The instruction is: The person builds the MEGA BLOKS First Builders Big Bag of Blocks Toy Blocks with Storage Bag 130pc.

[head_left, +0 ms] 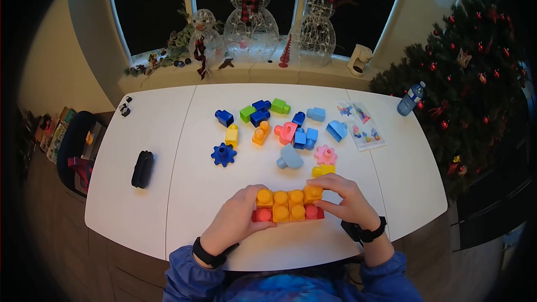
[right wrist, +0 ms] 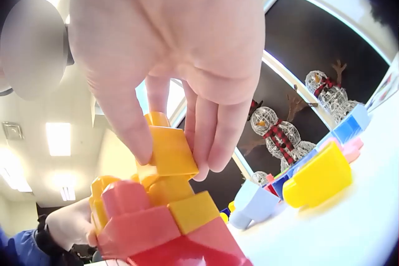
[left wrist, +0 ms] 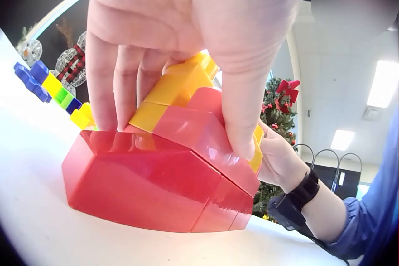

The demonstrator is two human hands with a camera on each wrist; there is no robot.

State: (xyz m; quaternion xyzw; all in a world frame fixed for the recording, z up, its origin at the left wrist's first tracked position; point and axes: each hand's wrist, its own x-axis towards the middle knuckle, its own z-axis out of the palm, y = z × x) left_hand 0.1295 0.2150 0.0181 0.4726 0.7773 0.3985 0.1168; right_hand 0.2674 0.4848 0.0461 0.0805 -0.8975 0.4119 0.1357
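Near the table's front edge stands a block build, with red blocks [left wrist: 149, 182] at the bottom and orange-yellow blocks [head_left: 281, 204] on top. My left hand [head_left: 238, 215] grips its left end, thumb on the near side and fingers on the far side. At the right end my right hand [head_left: 349, 201] pinches an orange-yellow block [right wrist: 171, 152] between thumb and fingers. In the right wrist view this block sits tilted on the blocks under it; whether it is fully joined, I cannot tell.
Beyond the build lie loose blocks, among them a yellow block [head_left: 324, 170], a blue gear piece [head_left: 224, 155] and a pink gear piece [head_left: 325, 155]. A picture sheet [head_left: 363, 128] and bottle [head_left: 411, 99] are at the right, a black case [head_left: 142, 169] at the left.
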